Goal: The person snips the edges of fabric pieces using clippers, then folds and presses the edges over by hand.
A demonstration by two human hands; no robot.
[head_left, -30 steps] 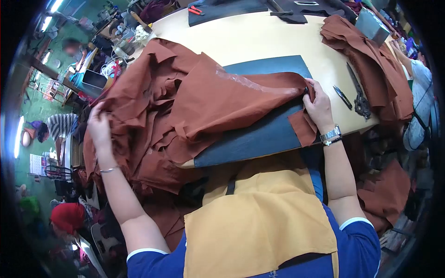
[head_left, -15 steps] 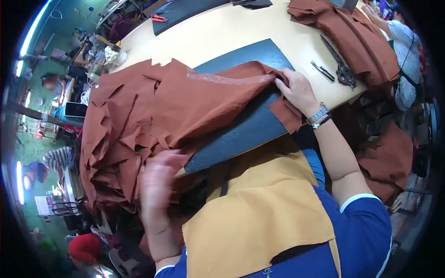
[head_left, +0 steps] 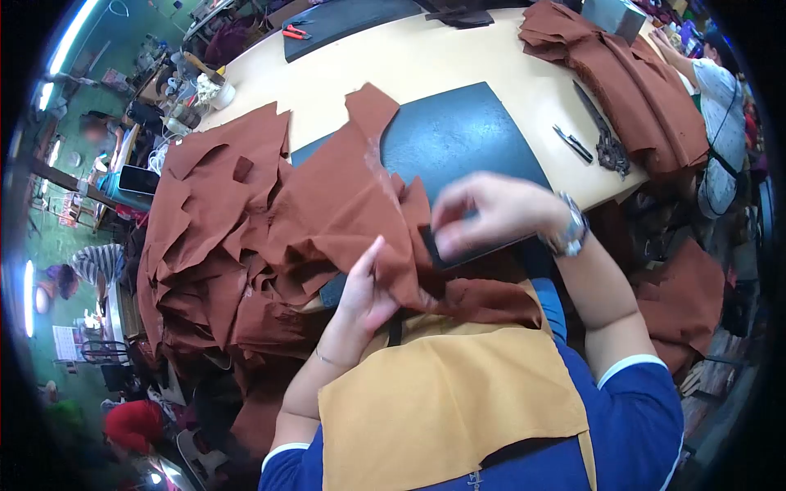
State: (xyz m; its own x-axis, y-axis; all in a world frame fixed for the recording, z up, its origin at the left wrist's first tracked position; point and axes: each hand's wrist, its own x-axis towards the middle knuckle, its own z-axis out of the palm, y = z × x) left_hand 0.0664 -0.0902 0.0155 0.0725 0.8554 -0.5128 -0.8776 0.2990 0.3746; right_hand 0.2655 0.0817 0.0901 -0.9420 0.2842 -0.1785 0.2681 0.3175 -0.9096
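Observation:
A large piece of reddish-brown material lies folded over the left part of a dark board and hangs over the table's near edge. My left hand is at that edge with its thumb raised, the material held between thumb and fingers. Above the near part of the board is my right hand, blurred, its fingers curled and apart from the material. Whether it holds anything small cannot be made out. More crumpled brown pieces are heaped at the left.
Snips and dark shears lie on the pale table at the right, near a brown stack. A person stands beyond it. A red-handled tool and a white pot are at the back.
My right hand has let go of the material's right end and moved left and down. My left hand has moved right onto the material, which is now folded back leftward, baring more board.

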